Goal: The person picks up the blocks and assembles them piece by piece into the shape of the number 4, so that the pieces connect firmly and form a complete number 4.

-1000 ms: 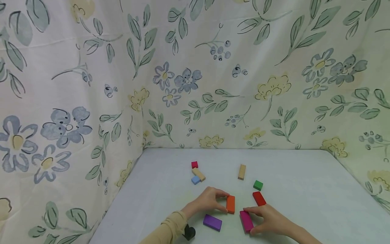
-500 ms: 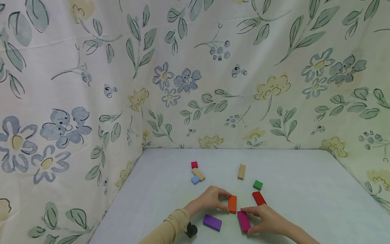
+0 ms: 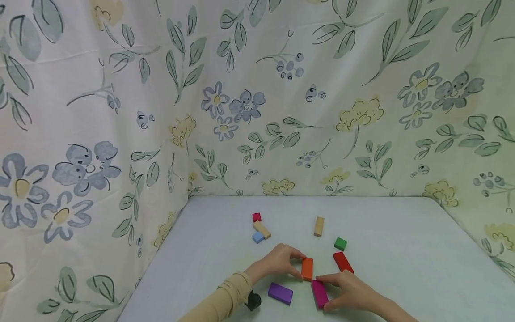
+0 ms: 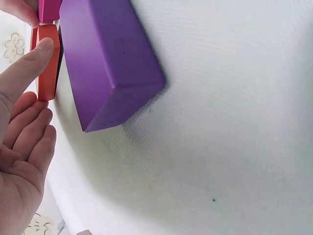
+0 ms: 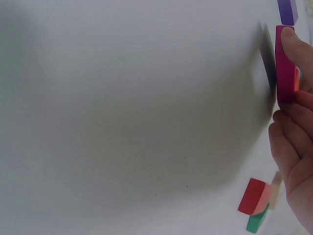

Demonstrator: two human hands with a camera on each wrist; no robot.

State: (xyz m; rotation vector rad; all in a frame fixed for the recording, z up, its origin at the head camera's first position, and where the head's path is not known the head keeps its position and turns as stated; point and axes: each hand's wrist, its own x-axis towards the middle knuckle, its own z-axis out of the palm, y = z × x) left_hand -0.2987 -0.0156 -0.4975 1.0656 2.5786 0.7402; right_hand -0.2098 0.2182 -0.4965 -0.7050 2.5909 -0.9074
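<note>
My left hand (image 3: 277, 263) pinches an orange block (image 3: 307, 269) by its two ends, thumb at the near end and fingers at the far end. Just to the right and nearer, a magenta block (image 3: 319, 294) is pinched the same way by my right hand (image 3: 354, 290). The far end of the magenta block is right at the near end of the orange one; the left wrist view shows these ends close together. A purple block (image 3: 280, 293) lies left of them, large in the left wrist view. Beyond my right hand lies a red block (image 3: 343, 261).
Farther back are a green block (image 3: 340, 243) and a plain wooden block (image 3: 319, 226). To their left, a small red block (image 3: 256, 217), another wooden block (image 3: 262, 230) and a light blue block (image 3: 258, 237) form a cluster. Flowered cloth (image 3: 281, 112) hangs behind the white table (image 3: 386, 223).
The magenta block has moved left in my right hand, up to the near end of the orange block. My left hand has shifted the orange block slightly right. The other blocks stay put.
</note>
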